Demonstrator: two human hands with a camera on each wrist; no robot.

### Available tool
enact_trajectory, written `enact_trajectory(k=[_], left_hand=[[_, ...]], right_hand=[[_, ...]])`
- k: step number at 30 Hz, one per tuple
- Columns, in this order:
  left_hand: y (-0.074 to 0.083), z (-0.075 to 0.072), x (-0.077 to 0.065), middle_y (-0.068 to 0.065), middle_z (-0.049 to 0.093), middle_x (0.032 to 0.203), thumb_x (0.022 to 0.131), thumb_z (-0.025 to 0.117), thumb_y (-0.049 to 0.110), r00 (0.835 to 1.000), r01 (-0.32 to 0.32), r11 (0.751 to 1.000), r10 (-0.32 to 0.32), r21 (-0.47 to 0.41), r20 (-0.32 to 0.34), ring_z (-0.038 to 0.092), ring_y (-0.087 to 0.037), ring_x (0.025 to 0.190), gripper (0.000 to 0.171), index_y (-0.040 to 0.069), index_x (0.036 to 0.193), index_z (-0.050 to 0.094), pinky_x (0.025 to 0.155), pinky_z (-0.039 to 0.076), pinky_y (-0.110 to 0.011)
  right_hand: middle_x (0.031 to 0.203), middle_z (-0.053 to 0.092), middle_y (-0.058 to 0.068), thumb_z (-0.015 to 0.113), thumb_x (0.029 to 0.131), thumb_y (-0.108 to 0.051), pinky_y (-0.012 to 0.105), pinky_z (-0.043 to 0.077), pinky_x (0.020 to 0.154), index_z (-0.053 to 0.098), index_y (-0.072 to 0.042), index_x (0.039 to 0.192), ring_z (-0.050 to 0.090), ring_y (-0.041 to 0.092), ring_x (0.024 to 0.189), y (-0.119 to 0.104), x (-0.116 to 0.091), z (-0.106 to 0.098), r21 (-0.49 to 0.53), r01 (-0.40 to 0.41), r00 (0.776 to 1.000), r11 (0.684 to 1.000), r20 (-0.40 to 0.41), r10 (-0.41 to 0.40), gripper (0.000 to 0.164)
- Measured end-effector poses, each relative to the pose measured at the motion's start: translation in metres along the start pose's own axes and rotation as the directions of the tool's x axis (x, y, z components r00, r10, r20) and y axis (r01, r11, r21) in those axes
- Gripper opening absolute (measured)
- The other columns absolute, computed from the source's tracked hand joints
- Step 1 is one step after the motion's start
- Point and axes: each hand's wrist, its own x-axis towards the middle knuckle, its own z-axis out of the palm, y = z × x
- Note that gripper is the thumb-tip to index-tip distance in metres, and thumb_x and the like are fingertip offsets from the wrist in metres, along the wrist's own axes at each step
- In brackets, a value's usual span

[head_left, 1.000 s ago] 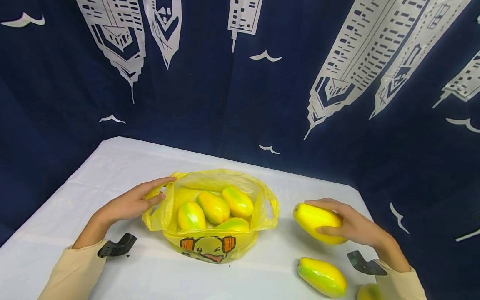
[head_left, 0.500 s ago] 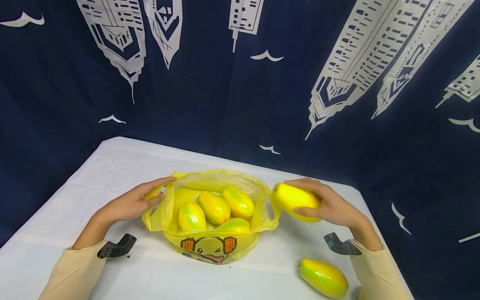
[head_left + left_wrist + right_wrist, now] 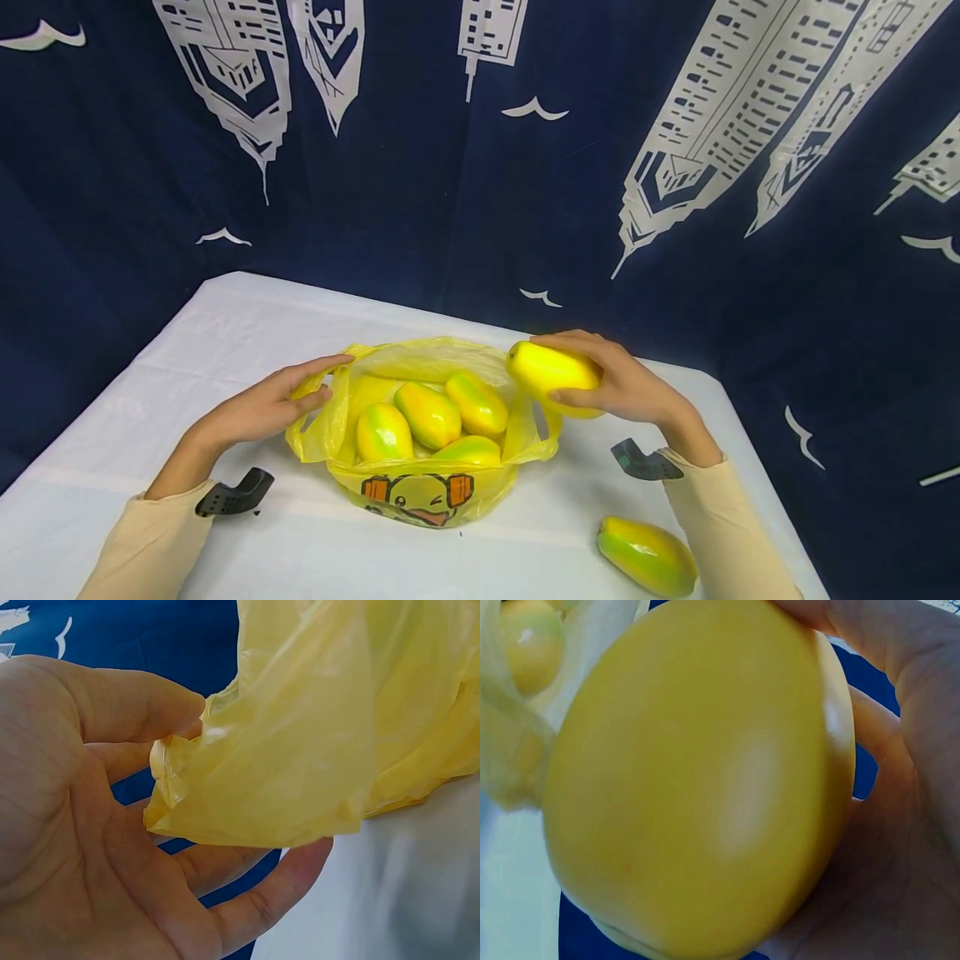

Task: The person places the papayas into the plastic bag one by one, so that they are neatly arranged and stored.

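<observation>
A yellow plastic bag [image 3: 420,492] with a cartoon duck face stands with its mouth wide, several yellow-green papayas [image 3: 426,415] inside it. My left hand [image 3: 258,406] holds the bag's left handle; in the left wrist view the thumb and fingers pinch the thin yellow film [image 3: 285,750]. At the bag's right rim, my right hand [image 3: 626,383] grips a larger yellow papaya [image 3: 551,375] from its right side, its tip overlapping the rim in the head view. Up close, the right wrist view shows this papaya [image 3: 697,780] filling the space between thumb and fingers.
Another papaya [image 3: 647,557] lies on the white-covered table [image 3: 525,550] at the front right, beside the right sleeve. Behind the table hangs a dark blue curtain [image 3: 420,208] with white building prints. Each wrist carries a black device [image 3: 236,492].
My right hand has carried the larger papaya leftward and up, from the right of the table to the bag's right rim. The left hand and bag have stayed put.
</observation>
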Motion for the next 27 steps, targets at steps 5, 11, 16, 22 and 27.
enact_trajectory(k=[5, 11, 16, 22, 27], left_hand=[[0.000, 0.000, 0.000, -0.019, 0.029, 0.163, 0.107, 0.049, 0.022, 1.000, -0.010, 1.000, 0.010, -0.006, 0.004, 0.023, -0.046, 0.149, 0.052, 0.013, 0.156, 0.036, 0.116, 0.023, -0.070], [0.000, 0.000, 0.000, -0.018, 0.029, 0.163, 0.107, 0.049, 0.024, 1.000, -0.003, 1.000, 0.003, -0.003, -0.001, 0.023, -0.046, 0.149, 0.052, 0.014, 0.156, 0.036, 0.115, 0.024, -0.070], [0.001, 0.000, 0.000, -0.017, 0.029, 0.163, 0.107, 0.048, 0.025, 1.000, 0.001, 1.000, -0.001, -0.004, 0.003, 0.022, -0.046, 0.150, 0.052, 0.013, 0.156, 0.035, 0.115, 0.024, -0.070], [0.002, 0.001, 0.001, -0.018, 0.029, 0.163, 0.107, 0.048, 0.024, 1.000, -0.011, 1.000, 0.011, -0.009, 0.004, 0.022, -0.046, 0.150, 0.052, 0.013, 0.156, 0.035, 0.115, 0.024, -0.069], [0.002, 0.001, 0.001, -0.019, 0.031, 0.162, 0.107, 0.048, 0.023, 1.000, -0.015, 1.000, 0.015, -0.009, 0.002, 0.024, -0.046, 0.149, 0.051, 0.013, 0.155, 0.036, 0.115, 0.024, -0.070]], right_hand=[[0.137, 0.058, -0.004, 0.080, 0.086, -0.025, 0.038, 0.054, 0.091, 0.055, -0.028, 0.143, 0.050, 0.021, 0.117, -0.010, 0.012, 0.005, -0.004, 0.022, 1.000, 1.000, 0.015, -0.022, 0.062], [0.139, 0.057, -0.005, 0.080, 0.085, -0.030, 0.041, 0.050, 0.094, 0.054, -0.030, 0.144, 0.047, 0.021, 0.119, -0.021, 0.027, 0.018, -0.022, 0.026, 0.999, 0.999, 0.048, -0.025, 0.064], [0.141, 0.056, -0.008, 0.080, 0.086, -0.031, 0.042, 0.049, 0.097, 0.054, -0.032, 0.144, 0.046, 0.019, 0.121, -0.029, 0.038, 0.030, -0.039, 0.037, 0.998, 0.999, 0.061, -0.035, 0.063], [0.140, 0.056, -0.009, 0.079, 0.086, -0.030, 0.042, 0.046, 0.097, 0.053, -0.033, 0.145, 0.046, 0.017, 0.121, -0.040, 0.051, 0.045, -0.049, 0.055, 0.995, 0.997, 0.089, -0.050, 0.064], [0.138, 0.057, -0.008, 0.078, 0.087, -0.031, 0.041, 0.046, 0.098, 0.053, -0.034, 0.144, 0.045, 0.018, 0.122, -0.047, 0.064, 0.057, -0.077, 0.076, 0.989, 0.994, 0.137, -0.065, 0.062]])
